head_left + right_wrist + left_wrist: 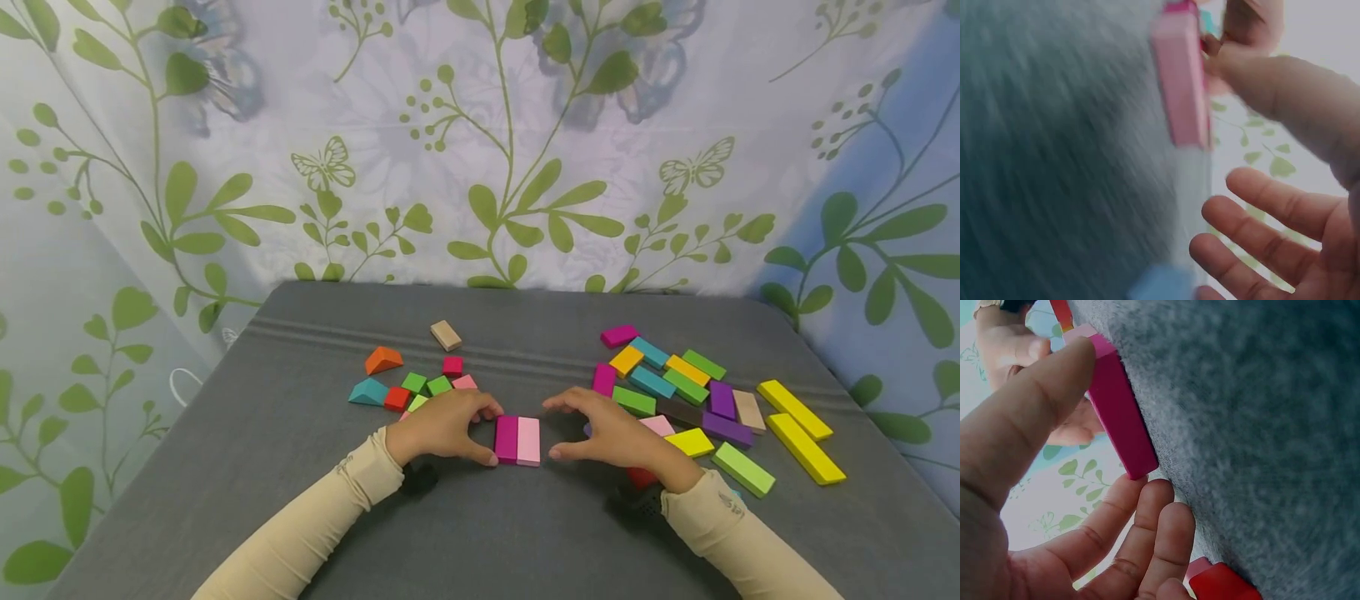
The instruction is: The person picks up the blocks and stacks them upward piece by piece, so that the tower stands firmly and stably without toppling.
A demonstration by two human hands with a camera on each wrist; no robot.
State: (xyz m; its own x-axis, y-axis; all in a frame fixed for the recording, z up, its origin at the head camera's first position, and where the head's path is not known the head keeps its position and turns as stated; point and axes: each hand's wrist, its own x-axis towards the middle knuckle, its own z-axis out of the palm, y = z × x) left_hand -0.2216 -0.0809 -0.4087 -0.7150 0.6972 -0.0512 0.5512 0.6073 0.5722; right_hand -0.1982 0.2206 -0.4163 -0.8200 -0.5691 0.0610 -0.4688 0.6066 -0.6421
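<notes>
Left hand (pixel 442 425) cupping wide around the magenta block (pixel 506 439), thumb tip touching its near left corner and fingertips meeting its far end, as the left wrist view is showing; fingers curving loosely, not clamping, probably for keeping the block straight against its neighbour. Right hand (pixel 611 431) standing likewise wide just right of the pink block (pixel 528 441), thumb and forefinger spread like a bracket; not touching it in the head view, and the right wrist view too blurred for saying more, so real contact cannot be told. Holding nothing in either hand.

Lying flat on the grey table (pixel 480 533), near the middle and between the two hands, both blocks side by side with long edges touching, ends lining up, likely being squared from both sides.

Going outward on the left: small pieces gathering behind the left hand, a red cube (pixel 397 398), green cubes (pixel 414 382), a teal wedge (pixel 367 392) and an orange wedge (pixel 383 360), with a tan block (pixel 446 335) lying apart, farther back. Outward on the right: a loose heap of flat blocks behind and beside the right hand, among them a green bar (pixel 742 469) and two long yellow bars (pixel 804 448) at the far right edge. Hanging behind the table, a leaf-printed curtain (pixel 480 142).
</notes>
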